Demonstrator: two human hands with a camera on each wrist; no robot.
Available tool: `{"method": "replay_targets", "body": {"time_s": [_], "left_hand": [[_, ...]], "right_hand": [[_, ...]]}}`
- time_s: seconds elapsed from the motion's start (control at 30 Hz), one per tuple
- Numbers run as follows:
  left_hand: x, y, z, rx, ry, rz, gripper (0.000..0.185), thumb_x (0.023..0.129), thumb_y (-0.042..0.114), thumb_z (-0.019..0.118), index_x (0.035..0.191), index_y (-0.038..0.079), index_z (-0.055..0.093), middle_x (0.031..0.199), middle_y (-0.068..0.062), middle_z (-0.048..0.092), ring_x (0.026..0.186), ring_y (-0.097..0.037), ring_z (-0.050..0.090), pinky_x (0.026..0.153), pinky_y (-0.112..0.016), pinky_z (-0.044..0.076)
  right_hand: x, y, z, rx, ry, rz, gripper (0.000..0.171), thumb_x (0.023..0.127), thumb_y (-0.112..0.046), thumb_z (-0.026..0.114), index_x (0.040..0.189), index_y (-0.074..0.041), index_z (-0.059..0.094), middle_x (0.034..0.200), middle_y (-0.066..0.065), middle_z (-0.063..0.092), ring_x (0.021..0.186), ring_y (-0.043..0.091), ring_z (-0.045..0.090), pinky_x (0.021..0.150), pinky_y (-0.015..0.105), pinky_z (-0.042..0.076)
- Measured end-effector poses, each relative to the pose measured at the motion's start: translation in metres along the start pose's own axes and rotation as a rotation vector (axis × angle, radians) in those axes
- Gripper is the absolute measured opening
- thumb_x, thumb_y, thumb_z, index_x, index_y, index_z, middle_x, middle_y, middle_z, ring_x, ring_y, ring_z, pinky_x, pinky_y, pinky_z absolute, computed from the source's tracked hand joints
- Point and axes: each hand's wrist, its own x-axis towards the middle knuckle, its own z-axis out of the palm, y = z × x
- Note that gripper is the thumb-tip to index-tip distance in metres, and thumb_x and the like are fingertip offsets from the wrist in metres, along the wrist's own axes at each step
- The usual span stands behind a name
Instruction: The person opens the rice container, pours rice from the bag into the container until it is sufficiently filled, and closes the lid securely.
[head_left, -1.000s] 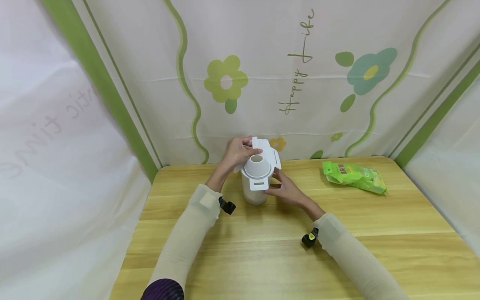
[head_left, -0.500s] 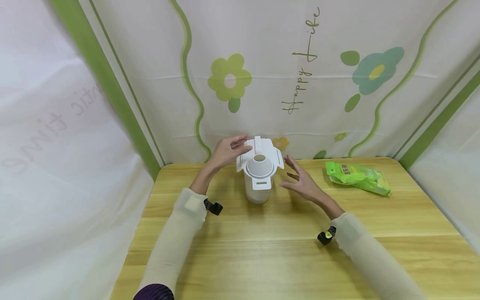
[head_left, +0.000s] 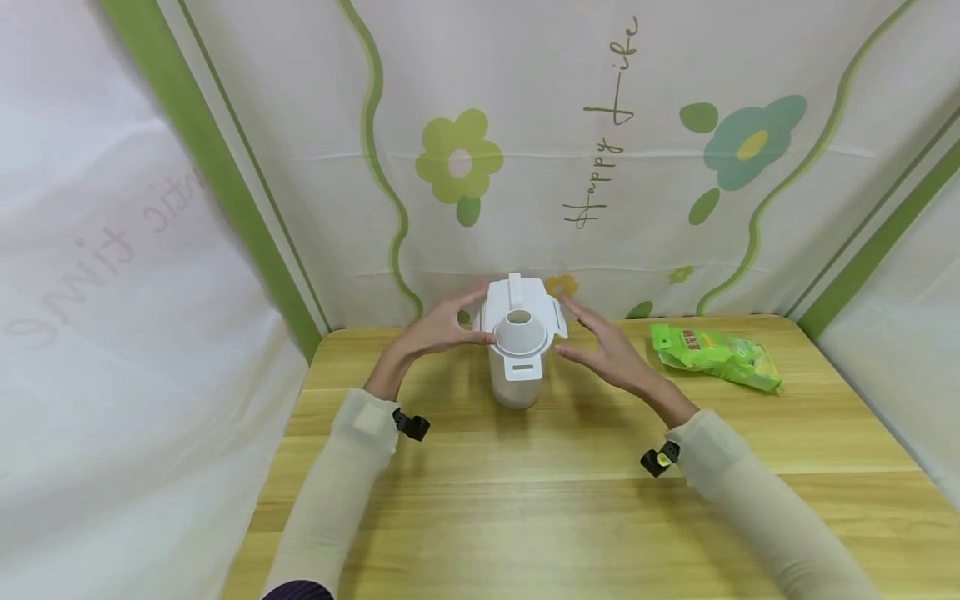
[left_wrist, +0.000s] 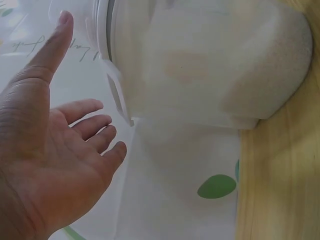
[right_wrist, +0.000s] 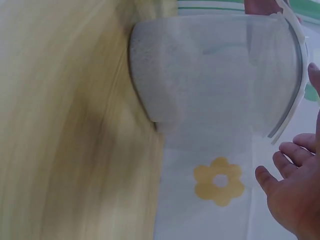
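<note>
At the far middle of the table [head_left: 525, 500] stands the white container [head_left: 516, 379]; left hand [head_left: 438, 331] and right hand [head_left: 609, 354] flank its lid [head_left: 521, 312], fingers apart, gripping nothing. Pressing both sides evenly would seat it best.

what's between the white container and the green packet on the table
In the head view, the right hand hovers open in that stretch, beside the white container; past it toward the green packet only bare wooden table shows.
</note>
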Motion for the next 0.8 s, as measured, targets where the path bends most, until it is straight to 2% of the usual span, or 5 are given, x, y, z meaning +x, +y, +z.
{"method": "replay_targets", "body": {"time_s": [0.13,0.23,0.37,0.47,0.8], "left_hand": [[0.0,0.001,0.003,0.024,-0.031,0.016,0.108,0.088,0.039,0.088,0.169,0.008,0.023,0.178,-0.007,0.011,0.163,-0.026,0.012,0.131,-0.052,0.016],[0.0,0.001,0.005,0.04,-0.036,0.022,0.108,0.088,0.037,0.088,0.168,0.005,0.024,0.178,-0.009,0.011,0.163,-0.026,0.013,0.131,-0.05,0.017],[0.0,-0.001,0.007,0.05,-0.037,0.033,0.108,0.088,0.035,0.088,0.167,0.002,0.023,0.178,-0.012,0.011,0.163,-0.026,0.013,0.131,-0.047,0.018],[0.001,-0.001,0.009,0.057,-0.038,0.036,0.109,0.088,0.034,0.089,0.166,0.0,0.021,0.177,-0.014,0.011,0.163,-0.027,0.013,0.131,-0.045,0.017],[0.001,0.002,0.011,0.068,-0.032,0.023,0.112,0.087,0.035,0.09,0.166,-0.001,0.019,0.177,-0.016,0.01,0.163,-0.027,0.014,0.131,-0.043,0.018]], "right_hand": [[0.004,-0.009,-0.003,-0.038,-0.006,-0.023,0.085,0.099,-0.039,0.076,0.169,-0.028,0.029,0.174,0.002,0.028,0.159,0.041,0.028,0.124,0.067,0.025],[0.007,-0.012,-0.003,-0.042,-0.013,-0.037,0.084,0.098,-0.038,0.077,0.167,-0.019,0.034,0.172,0.009,0.031,0.158,0.041,0.03,0.125,0.066,0.025],[0.009,-0.014,-0.003,-0.059,-0.023,-0.05,0.082,0.098,-0.037,0.078,0.164,-0.01,0.039,0.171,0.01,0.033,0.157,0.038,0.033,0.125,0.062,0.027],[0.011,-0.015,-0.003,-0.077,-0.026,-0.05,0.082,0.097,-0.039,0.079,0.163,-0.01,0.041,0.17,0.005,0.033,0.156,0.036,0.035,0.125,0.06,0.029],[0.012,-0.016,-0.002,-0.098,-0.03,-0.034,0.08,0.097,-0.043,0.078,0.162,-0.011,0.043,0.171,0.002,0.033,0.155,0.037,0.036,0.125,0.06,0.029]]}}
